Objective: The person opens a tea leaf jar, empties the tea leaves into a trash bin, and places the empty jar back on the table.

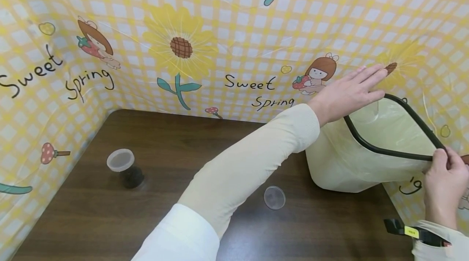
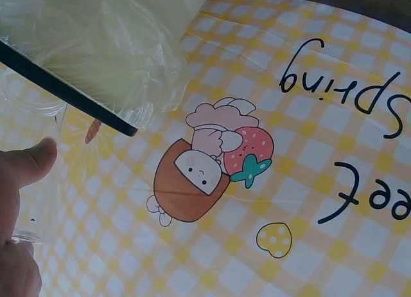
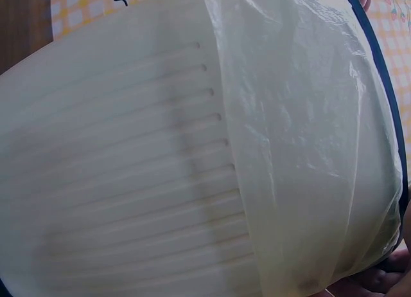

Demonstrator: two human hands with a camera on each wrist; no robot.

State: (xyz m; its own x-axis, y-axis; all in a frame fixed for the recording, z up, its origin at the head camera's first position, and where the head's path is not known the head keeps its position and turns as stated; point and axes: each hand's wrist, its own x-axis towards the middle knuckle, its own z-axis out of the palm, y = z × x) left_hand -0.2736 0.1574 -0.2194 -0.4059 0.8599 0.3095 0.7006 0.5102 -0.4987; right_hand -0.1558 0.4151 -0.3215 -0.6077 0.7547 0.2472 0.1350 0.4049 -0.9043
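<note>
A pale bin [image 1: 333, 159] with a black rim [image 1: 393, 154] and a thin plastic liner [image 1: 399, 130] stands tilted at the table's right side. My right hand [image 1: 445, 181] pinches the near right corner of that rim, thumb on top. Above the far left part of the bin's mouth, my left hand [image 1: 348, 96] reaches across, back upward. A clear plastic cup [image 2: 38, 210] shows at its thumb in the left wrist view, apparently held; the hand hides most of it in the head view. The right wrist view shows the bin's ribbed side [image 3: 128, 162] and liner edge.
On the dark wooden table [image 1: 80, 212], a small cup [image 1: 132, 177] with dark contents and a whitish top [image 1: 121, 160] stands at the left. A round clear lid [image 1: 274, 198] lies near the middle. Yellow checked sheeting [image 1: 234, 41] walls the table's back and sides.
</note>
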